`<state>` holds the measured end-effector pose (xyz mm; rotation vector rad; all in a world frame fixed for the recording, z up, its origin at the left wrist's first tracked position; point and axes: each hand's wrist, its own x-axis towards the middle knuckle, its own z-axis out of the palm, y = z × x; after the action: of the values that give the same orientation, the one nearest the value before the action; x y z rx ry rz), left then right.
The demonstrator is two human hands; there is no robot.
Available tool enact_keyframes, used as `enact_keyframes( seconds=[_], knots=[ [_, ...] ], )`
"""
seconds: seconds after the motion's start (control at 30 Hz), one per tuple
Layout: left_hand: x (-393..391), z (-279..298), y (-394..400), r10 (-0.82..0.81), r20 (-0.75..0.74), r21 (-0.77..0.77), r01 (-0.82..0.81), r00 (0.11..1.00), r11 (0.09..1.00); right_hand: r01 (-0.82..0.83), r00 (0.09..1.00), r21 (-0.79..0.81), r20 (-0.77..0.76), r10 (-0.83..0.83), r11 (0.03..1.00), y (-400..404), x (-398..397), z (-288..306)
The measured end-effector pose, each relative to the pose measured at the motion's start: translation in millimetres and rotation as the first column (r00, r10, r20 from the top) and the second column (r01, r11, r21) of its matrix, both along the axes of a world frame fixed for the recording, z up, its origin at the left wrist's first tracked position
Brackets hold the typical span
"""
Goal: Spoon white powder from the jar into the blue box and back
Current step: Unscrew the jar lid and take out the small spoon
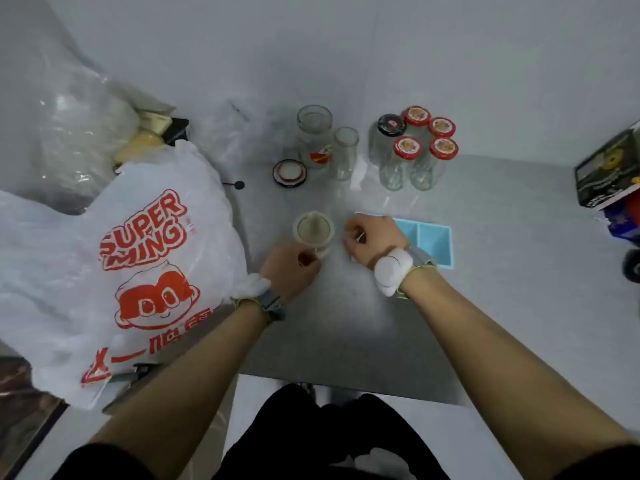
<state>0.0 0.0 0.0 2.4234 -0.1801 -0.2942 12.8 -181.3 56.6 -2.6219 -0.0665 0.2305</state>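
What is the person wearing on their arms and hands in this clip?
Both forearms are bare. No gloves are visible on the left hand or right hand. Each wrist carries a grey strap edged with thin yellow-green cord, plus a white padded bundle fastened to it. Dark sleeves show only near the bottom edge of the head view.

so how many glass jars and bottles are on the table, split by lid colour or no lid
Red lid: 4, clustered at the back right
Black lid: 1, beside the red ones
No lid: 3, two empty at the back and the jar with white powder by the left hand
Total: 8
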Motion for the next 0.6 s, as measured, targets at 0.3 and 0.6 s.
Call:
enact_keyframes(
  seconds=[0.3,0.6],
  knots=[
    [17,-4,-10,0.303,-0.200,-0.094,-0.326,0.932,0.941,-0.113,0.993,0.061,-0.026,0.114,0.992,27,41,6],
    [31,-16,-16,0.252,-0.139,-0.100,-0.267,0.958,0.958,-0.128,0.990,0.134,-0.044,0.135,0.983,29,51,2]
  ],
)
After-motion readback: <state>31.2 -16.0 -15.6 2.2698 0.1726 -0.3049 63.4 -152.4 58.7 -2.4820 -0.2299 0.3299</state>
